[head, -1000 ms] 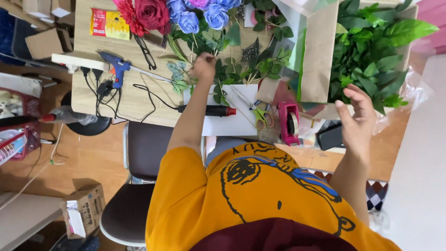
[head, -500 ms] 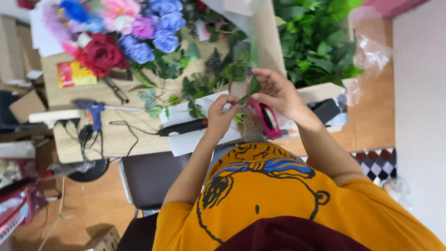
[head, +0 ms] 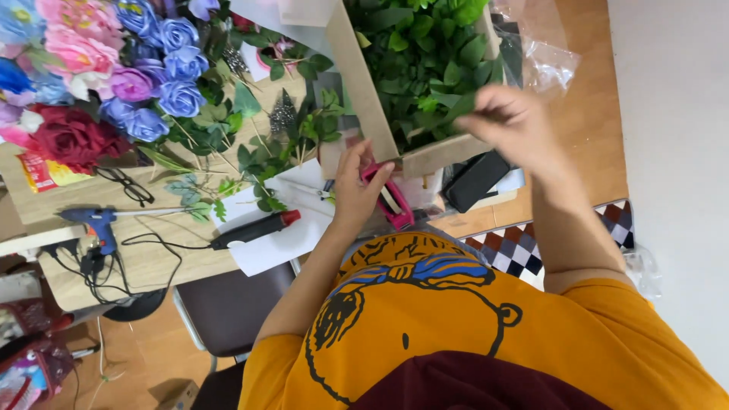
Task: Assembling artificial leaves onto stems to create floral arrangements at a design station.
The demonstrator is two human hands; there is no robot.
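Note:
My left hand (head: 355,191) rests at the table's near edge, fingers curled on a pink hand tool (head: 391,203). My right hand (head: 510,121) is raised over the corner of a cardboard box (head: 364,99) filled with green artificial leaves. It pinches a green leaf sprig (head: 462,106) at the box's edge. Loose green stems (head: 262,163) lie left of my left hand. I wear an orange shirt with a cartoon print.
Artificial roses (head: 114,83) in blue, pink and red lie on the wooden table (head: 152,262). There too: a blue glue gun (head: 97,220), a black tool with a red tip (head: 254,228) on white paper, glasses (head: 125,187), a black case (head: 475,181). A chair (head: 228,307) stands below.
My right hand has left the middle and moved right to the box, now pinching a leaf sprig. My left hand stays by the pink tool. The view has moved closer.

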